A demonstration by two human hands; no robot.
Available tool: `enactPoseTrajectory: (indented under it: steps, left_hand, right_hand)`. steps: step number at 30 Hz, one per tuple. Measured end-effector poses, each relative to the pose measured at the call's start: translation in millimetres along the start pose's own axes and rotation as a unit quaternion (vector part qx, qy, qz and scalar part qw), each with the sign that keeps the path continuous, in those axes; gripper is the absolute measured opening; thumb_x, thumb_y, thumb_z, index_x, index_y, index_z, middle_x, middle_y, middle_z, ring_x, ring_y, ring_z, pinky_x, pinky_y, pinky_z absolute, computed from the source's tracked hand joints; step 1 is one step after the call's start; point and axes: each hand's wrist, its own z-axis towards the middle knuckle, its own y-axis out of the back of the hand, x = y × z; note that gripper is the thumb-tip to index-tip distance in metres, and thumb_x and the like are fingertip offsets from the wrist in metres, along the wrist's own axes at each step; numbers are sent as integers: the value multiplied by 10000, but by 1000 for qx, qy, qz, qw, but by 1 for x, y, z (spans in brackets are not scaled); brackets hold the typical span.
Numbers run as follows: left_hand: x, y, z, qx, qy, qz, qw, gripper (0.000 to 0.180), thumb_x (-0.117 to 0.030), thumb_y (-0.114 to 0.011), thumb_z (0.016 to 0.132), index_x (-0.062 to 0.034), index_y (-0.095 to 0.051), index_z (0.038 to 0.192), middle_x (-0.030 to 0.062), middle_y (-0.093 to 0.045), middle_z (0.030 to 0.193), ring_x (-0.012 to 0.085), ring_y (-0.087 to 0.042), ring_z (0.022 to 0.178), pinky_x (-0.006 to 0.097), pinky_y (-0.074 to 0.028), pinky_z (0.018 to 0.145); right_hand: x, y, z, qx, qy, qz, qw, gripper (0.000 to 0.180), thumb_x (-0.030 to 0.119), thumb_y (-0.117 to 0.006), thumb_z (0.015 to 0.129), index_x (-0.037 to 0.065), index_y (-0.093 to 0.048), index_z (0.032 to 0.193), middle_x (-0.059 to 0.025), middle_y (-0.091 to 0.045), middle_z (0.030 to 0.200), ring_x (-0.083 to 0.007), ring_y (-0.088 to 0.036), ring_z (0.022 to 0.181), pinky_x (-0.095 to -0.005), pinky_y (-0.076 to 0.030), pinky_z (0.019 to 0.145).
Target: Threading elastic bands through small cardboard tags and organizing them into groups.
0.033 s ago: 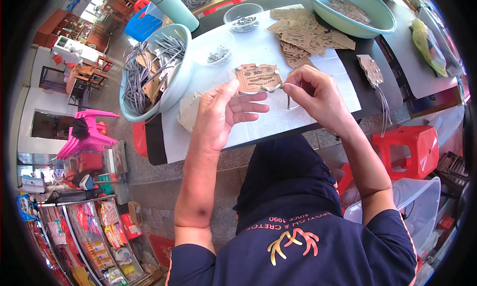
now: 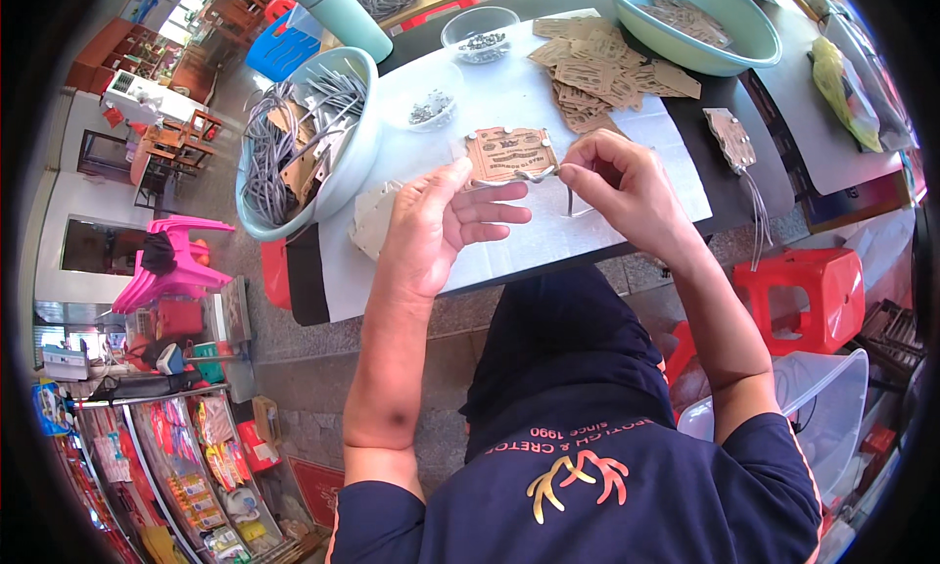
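A brown printed cardboard tag (image 2: 511,154) with small metal studs along its upper edge is held up over the white sheet on the table. My left hand (image 2: 446,207) pinches its left side at the thumb, the other fingers stretched out below it. Grey cord (image 2: 529,176) runs twisted along the tag's lower edge. At the right end of the tag, my right hand (image 2: 622,184) has thumb and forefinger closed on the cord, whose loose end hangs below. My right fingertips partly hide the grip.
Left stands a basin (image 2: 364,104) of grey cords and tags. Beyond are two clear bowls (image 2: 480,25) (image 2: 431,109) of small metal parts, a bottle (image 2: 343,21), a tag pile (image 2: 597,70) and a green basin (image 2: 685,60). A corded tag (image 2: 729,138) lies right, above a red stool (image 2: 803,295).
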Motion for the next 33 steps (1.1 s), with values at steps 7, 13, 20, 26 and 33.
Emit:
enactPoseTrajectory:
  steps: [7, 13, 20, 26, 33]
  left_hand:
    - [1, 4, -1, 6, 29, -39, 999, 472, -328, -464, 986, 63, -522, 1242, 258, -677, 1015, 332, -712, 854, 314, -590, 666]
    - [2, 6, -1, 8, 27, -25, 999, 453, -316, -465, 984, 67, -542, 1214, 249, -688, 977, 326, -715, 846, 312, -590, 657]
    - [3, 14, 0, 18, 89, -120, 989, 448, -323, -453, 984, 74, -575, 1153, 231, -697, 922, 324, -715, 800, 306, -574, 615]
    - [15, 54, 1, 98, 1, -24, 995, 498, -437, -501, 976, 33, -583, 1115, 172, -684, 930, 261, -697, 825, 253, -529, 652]
    - [17, 7, 0, -55, -372, 206, 904, 436, -211, -728, 872, -22, -560, 1228, 73, -613, 1117, 157, -558, 1060, 276, -393, 962]
  right_hand:
    - [-11, 1, 2, 43, -56, 83, 994, 193, 204, -650, 900, 17, -653, 947, 2, -609, 763, -21, -474, 594, -221, -403, 540]
    - [5, -4, 2, 10, -5, 145, 989, 315, 193, -662, 902, 44, -602, 1174, 13, -617, 830, -13, -462, 622, -192, -403, 560]
    - [17, 5, 2, 79, 45, 110, 990, 425, 93, -700, 847, 69, -586, 1256, 11, -596, 929, -46, -412, 662, -224, -387, 594]
    - [9, -1, 8, -2, 142, 6, 990, 256, 139, -716, 859, 79, -675, 1105, -23, -620, 837, -85, -505, 672, -246, -426, 592]
    - [17, 0, 3, 33, 5, 168, 985, 277, 242, -694, 904, 37, -686, 1090, 38, -603, 767, -31, -488, 687, -221, -398, 601]
